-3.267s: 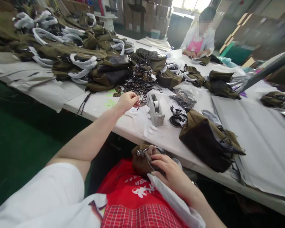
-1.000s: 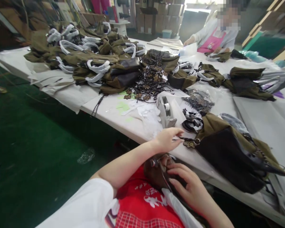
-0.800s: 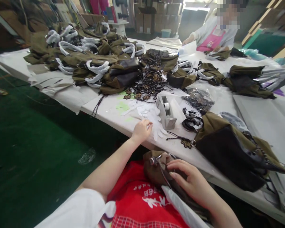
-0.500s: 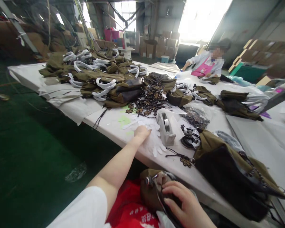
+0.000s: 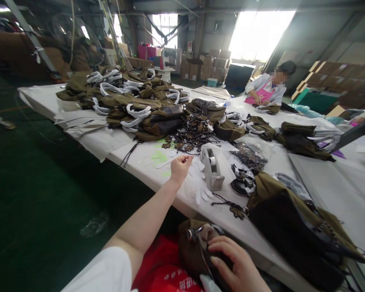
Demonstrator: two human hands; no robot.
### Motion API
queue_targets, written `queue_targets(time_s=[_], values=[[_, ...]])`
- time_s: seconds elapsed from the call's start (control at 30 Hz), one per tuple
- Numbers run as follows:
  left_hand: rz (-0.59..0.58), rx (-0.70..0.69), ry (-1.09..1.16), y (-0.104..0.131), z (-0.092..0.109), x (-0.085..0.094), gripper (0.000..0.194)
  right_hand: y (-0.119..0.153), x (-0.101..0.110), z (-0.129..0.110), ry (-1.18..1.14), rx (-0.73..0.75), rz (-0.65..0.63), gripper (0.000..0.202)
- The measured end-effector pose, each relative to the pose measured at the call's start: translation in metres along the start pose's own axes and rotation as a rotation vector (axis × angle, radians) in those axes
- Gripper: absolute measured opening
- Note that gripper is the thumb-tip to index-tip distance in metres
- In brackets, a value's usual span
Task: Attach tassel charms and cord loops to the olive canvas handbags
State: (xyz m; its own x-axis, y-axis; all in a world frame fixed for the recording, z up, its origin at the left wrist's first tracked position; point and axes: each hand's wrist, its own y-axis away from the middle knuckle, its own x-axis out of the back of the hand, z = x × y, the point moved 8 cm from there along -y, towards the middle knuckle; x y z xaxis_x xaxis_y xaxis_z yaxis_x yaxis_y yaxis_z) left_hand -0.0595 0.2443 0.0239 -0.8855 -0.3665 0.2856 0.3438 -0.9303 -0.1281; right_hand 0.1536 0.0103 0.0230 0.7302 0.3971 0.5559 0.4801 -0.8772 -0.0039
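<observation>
My left hand (image 5: 181,168) is over the near edge of the white table, thumb and fingers pinched together; anything between them is too small to make out. White paper cut-outs (image 5: 203,194) lie beside and under it. A grey tape dispenser (image 5: 215,174) stands just to its right. Low in my lap rests an olive and brown bag (image 5: 187,245) with a metal clasp at its opening. My right hand (image 5: 232,259) is curled over the bag's edge and grips it.
A heap of olive bags (image 5: 134,101) with wrapped handles covers the far left of the table. Flower-shaped charms on cords (image 5: 191,132) are piled mid-table. A large olive and black bag (image 5: 295,231) lies at right. Across the table sits a person in a pink apron (image 5: 261,95).
My left hand has lifted slightly from among the paper cut-outs, its fingers now pinched. My right hand stays on the bag. The person opposite has drawn an outstretched arm in.
</observation>
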Motion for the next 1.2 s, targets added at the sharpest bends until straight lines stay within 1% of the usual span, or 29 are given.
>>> queue_targets(time_s=[0.07,0.13,0.2,0.23,0.3,0.37,0.4,0.47,0.53,0.6,0.67,0.73,0.77,0.8,0.83,0.87,0.9,0.93,1.0,1.03,1.13,1.2], values=[[0.037,-0.054,0.066,0.005,0.018,0.013,0.038,0.0,-0.001,-0.001,-0.003,0.002,-0.006,0.016],[0.046,-0.093,0.118,0.016,0.036,0.023,0.036,0.001,-0.001,0.0,-0.005,-0.015,0.006,0.017],[-0.021,-0.132,0.158,0.039,0.051,0.025,0.035,0.003,0.004,0.005,-0.024,-0.065,0.081,0.018],[-0.089,-0.149,0.172,0.056,0.058,0.022,0.034,0.004,0.01,0.008,-0.044,-0.096,0.154,0.02],[-0.286,-0.162,0.19,0.097,0.065,0.009,0.033,0.01,0.028,0.012,-0.082,-0.147,0.351,0.026],[-0.492,-0.163,0.187,0.144,0.067,-0.006,0.032,0.018,0.046,0.008,-0.103,-0.157,0.529,0.034],[-0.574,-0.176,0.176,0.166,0.067,-0.012,0.03,0.019,0.052,0.005,-0.112,-0.144,0.579,0.038],[-0.689,-0.226,0.14,0.202,0.066,-0.022,0.025,0.017,0.056,-0.002,-0.177,-0.092,0.586,0.042],[-0.733,-0.273,0.095,0.223,0.063,-0.028,0.02,0.014,0.054,-0.006,-0.221,-0.073,0.558,0.034],[-0.757,-0.283,0.061,0.23,0.058,-0.03,0.02,0.013,0.051,-0.007,-0.231,-0.087,0.566,0.021],[-0.802,-0.29,0.037,0.225,0.057,-0.028,0.021,0.017,0.051,-0.007,-0.24,-0.105,0.599,0.018],[-0.802,-0.32,-0.005,0.208,0.06,-0.016,0.032,0.02,0.052,-0.007,-0.257,-0.099,0.636,0.02],[-0.765,-0.342,-0.049,0.195,0.063,-0.007,0.036,0.022,0.054,-0.007,-0.272,-0.09,0.663,0.021],[-0.713,-0.366,-0.111,0.181,0.065,0.003,0.037,0.024,0.056,-0.007,-0.302,-0.078,0.693,0.021],[-0.67,-0.392,-0.188,0.169,0.067,0.013,0.031,0.025,0.057,-0.006,-0.357,-0.07,0.715,0.022],[-0.659,-0.419,-0.269,0.16,0.067,0.02,0.024,0.025,0.057,-0.003,-0.436,-0.072,0.719,0.023],[-0.686,-0.444,-0.344,0.156,0.067,0.023,0.019,0.023,0.054,0.0,-0.525,-0.085,0.705,0.025],[-0.739,-0.468,-0.405,0.156,0.065,0.023,0.019,0.02,0.05,0.002,-0.606,-0.11,0.673,0.027],[-0.847,-0.503,-0.474,0.166,0.06,0.019,0.018,0.014,0.039,0.007,-0.693,-0.186,0.565,0.03],[-0.867,-0.516,-0.49,0.172,0.059,0.016,0.017,0.011,0.032,0.009,-0.702,-0.227,0.506,0.032],[-0.844,-0.559,-0.527,0.188,0.056,0.006,0.024,0.006,0.016,0.013,-0.669,-0.304,0.362,0.033],[-0.847,-0.58,-0.576,0.196,0.054,-0.004,0.024,0.006,0.01,0.015,-0.633,-0.317,0.303,0.033]])
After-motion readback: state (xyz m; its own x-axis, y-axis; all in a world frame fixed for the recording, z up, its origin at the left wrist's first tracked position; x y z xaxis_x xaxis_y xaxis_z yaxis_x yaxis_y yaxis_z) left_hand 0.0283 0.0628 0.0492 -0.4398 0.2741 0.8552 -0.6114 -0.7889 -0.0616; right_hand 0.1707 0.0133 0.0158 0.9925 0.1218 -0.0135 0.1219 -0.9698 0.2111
